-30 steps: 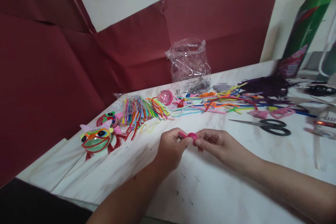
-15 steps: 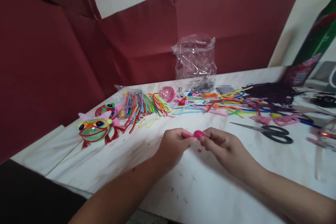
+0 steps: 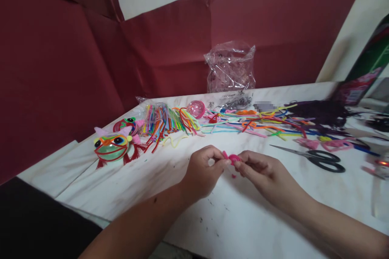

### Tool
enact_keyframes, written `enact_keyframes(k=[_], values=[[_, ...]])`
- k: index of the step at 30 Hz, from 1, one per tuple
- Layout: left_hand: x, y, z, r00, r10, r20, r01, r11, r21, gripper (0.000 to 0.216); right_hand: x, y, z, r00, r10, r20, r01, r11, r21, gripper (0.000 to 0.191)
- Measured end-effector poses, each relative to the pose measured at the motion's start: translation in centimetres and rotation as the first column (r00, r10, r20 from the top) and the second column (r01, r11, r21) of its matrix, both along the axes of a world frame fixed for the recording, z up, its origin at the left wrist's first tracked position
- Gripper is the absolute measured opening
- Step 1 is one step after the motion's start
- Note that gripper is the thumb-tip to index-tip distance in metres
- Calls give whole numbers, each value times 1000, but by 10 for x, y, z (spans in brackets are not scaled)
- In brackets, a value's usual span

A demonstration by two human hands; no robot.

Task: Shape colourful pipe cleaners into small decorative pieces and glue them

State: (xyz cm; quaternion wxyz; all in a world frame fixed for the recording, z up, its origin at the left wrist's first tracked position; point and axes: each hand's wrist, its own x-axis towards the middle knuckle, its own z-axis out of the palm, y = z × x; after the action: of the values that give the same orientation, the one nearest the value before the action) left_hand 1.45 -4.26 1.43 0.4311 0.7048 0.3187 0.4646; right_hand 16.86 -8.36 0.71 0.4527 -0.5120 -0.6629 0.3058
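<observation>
A bright pink pipe cleaner [image 3: 233,159], wound into a small flat coil, is held between my two hands over the white table. My left hand [image 3: 204,170] pinches its free end, a short stub of which pokes up between thumb and forefinger. My right hand [image 3: 258,170] grips the coil's right edge between thumb and fingertips. A small pink scrap [image 3: 234,176] shows just below the coil. To the right of my right hand lie scissors [image 3: 322,158] with black handles, their blades pointing left.
Two decorated lion-head-like balls [image 3: 112,151] with red tassels stand at left. Behind my hands lie a bundle of coloured pipe cleaners [image 3: 161,119], a clear pink-rimmed ball [image 3: 196,109], loose pipe cleaners [image 3: 258,123], a clear plastic bag [image 3: 232,68] and dark purple strands [image 3: 319,113].
The coil has tilted between my fingers, and its free end now points up rather than lying along my left fingers. The whole view has shifted slightly.
</observation>
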Motion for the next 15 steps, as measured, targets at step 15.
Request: enact_keyframes(k=[15], values=[[0, -2, -2, 997, 19, -69, -17, 999, 33, 10, -2, -2, 3, 998, 57, 36, -59, 997, 57, 29]])
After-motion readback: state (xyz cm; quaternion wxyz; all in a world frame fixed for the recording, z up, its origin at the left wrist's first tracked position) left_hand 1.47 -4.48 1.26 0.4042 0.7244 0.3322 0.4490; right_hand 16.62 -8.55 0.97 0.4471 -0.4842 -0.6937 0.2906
